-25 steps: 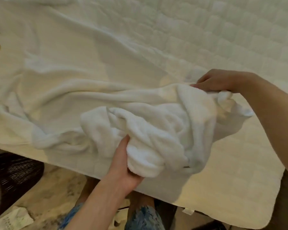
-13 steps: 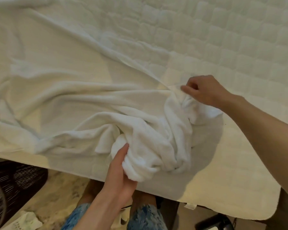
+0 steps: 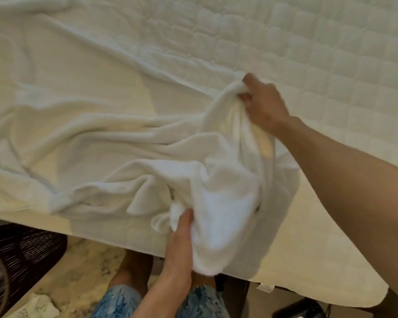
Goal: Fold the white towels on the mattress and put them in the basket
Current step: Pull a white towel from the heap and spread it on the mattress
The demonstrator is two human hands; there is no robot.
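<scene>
Both hands on one white towel (image 3: 115,143), crumpled across the near part of the mattress (image 3: 331,65). The right hand (image 3: 265,104) has its fingers curled tight round a gathered bit of the far edge, lifted a little off the quilted surface. It is likely hunting for a corner to pull the cloth straight. The left hand (image 3: 180,239) is at the mattress's near edge, thumb pressed on a thick bunch, fingers buried in cloth (not visible, but the wad reads as gripped). That bunch hangs partly over the edge, above the person's legs (image 3: 133,269). Between the two grips the towel runs in a twisted ridge. The rest trails left, wrinkled, lying on the mattress. Judgement: held at two points so it can be spread open before folding; no fold made yet. The likely basket (image 3: 21,255) (dark woven thing, floor lower left) is well apart from the towel, inside not visible.
</scene>
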